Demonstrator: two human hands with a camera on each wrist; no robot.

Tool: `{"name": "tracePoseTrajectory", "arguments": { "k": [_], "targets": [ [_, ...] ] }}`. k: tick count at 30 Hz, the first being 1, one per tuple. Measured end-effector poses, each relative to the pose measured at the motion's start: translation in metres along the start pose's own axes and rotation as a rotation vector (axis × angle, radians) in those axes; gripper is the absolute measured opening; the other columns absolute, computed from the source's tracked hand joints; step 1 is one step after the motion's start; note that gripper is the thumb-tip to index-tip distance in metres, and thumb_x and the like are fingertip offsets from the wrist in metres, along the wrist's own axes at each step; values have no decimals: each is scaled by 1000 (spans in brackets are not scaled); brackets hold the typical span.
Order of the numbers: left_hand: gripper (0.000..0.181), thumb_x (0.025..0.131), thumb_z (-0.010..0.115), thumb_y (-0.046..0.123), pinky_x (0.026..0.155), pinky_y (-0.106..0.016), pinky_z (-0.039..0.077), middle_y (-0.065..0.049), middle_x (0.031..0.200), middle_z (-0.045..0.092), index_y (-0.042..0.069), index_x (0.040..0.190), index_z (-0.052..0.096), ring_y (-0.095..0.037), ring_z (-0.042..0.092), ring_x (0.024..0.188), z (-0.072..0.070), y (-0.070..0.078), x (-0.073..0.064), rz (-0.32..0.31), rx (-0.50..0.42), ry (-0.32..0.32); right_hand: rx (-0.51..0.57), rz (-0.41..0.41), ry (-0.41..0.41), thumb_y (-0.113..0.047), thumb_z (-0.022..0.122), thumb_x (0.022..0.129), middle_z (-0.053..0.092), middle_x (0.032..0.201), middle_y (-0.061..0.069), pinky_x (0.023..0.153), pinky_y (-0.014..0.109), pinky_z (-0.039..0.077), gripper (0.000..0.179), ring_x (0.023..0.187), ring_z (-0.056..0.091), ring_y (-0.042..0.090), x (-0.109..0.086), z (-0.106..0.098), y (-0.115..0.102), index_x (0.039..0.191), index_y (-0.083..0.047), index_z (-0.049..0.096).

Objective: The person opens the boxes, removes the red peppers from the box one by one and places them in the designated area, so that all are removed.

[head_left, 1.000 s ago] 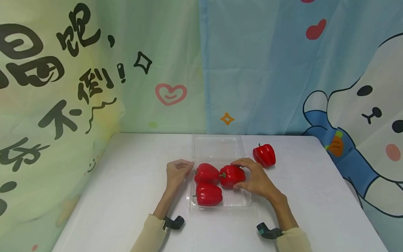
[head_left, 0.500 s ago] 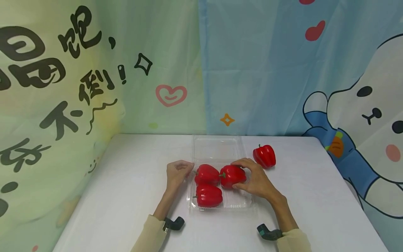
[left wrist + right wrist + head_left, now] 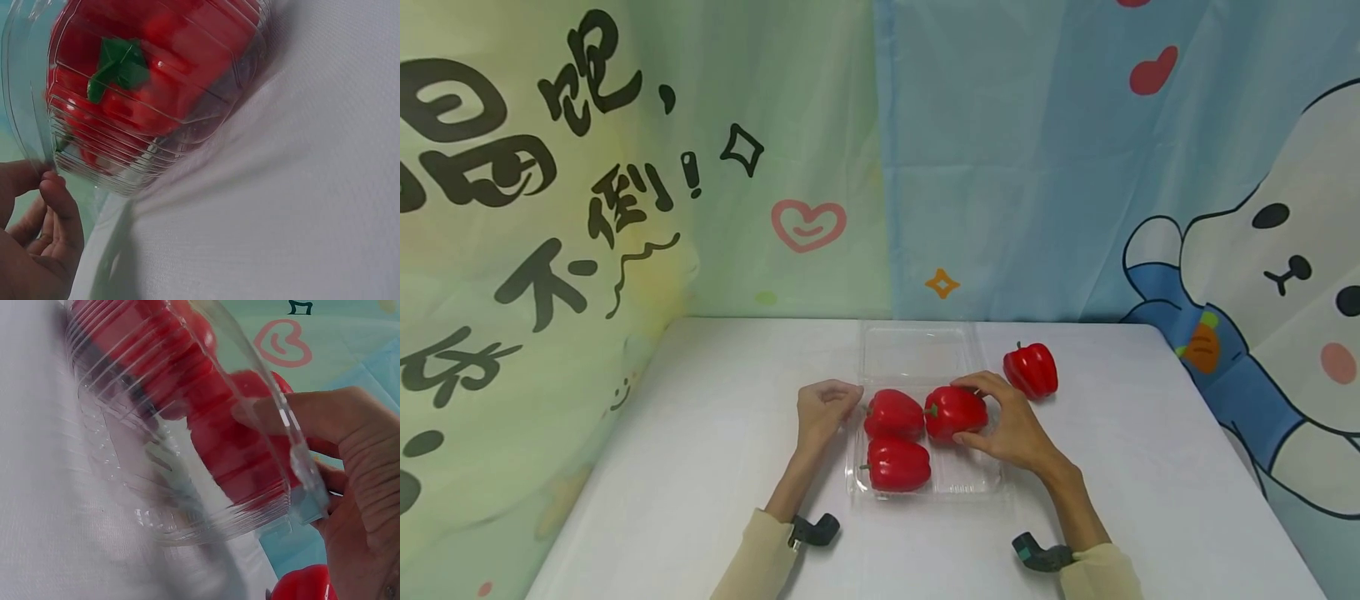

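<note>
One red pepper point(image 3: 953, 410), stem leftward, sits within the right hand's point(image 3: 1011, 427) thumb-and-finger grip at the clear container's point(image 3: 964, 475) far right; the left hand point(image 3: 823, 410) pinches its left rim.

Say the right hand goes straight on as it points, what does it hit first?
Leading with the held red bell pepper, the right hand would likely first meet the back-left bell pepper in the clear plastic container, though depth is unclear.
</note>
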State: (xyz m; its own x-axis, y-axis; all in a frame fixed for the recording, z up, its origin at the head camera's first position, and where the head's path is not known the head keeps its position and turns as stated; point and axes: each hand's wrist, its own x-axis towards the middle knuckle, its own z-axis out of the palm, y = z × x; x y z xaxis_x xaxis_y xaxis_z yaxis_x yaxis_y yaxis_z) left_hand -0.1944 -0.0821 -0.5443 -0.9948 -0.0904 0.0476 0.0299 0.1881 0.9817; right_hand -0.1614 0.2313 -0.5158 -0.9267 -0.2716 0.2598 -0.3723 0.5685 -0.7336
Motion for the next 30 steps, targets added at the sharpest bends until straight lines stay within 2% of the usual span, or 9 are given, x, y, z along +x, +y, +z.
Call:
{"name": "tracePoseTrajectory", "arguments": {
  "k": [8, 15, 30],
  "targets": [
    [17, 98, 79, 12, 55, -23, 51, -20, 78, 78, -5, 95, 81, -12, 64, 60, 1, -1, 2, 1, -2, -1, 2, -23, 37, -16, 100, 67, 71, 139, 9, 104, 65, 59, 83, 128, 67, 32, 1, 1, 0, 142, -15, 66],
    [18, 97, 79, 13, 56, -23, 51, -19, 78, 79, -4, 95, 81, -12, 65, 60, 0, -1, 1, -10, 6, 3, 11, -27, 78, -16, 100, 69, 72, 139, 8, 103, 58, 62, 82, 126, 67, 29, -1, 1, 0, 143, -16, 65],
    [16, 97, 79, 13, 54, -22, 51, -20, 79, 79, -3, 93, 81, -13, 65, 60, 1, -1, 1, 3, 4, 5, 47, -6, 102, -17, 103, 67, 70, 144, 5, 107, 57, 58, 90, 131, 66, 24, -3, 0, -4, 147, -17, 62]
  ]
}}
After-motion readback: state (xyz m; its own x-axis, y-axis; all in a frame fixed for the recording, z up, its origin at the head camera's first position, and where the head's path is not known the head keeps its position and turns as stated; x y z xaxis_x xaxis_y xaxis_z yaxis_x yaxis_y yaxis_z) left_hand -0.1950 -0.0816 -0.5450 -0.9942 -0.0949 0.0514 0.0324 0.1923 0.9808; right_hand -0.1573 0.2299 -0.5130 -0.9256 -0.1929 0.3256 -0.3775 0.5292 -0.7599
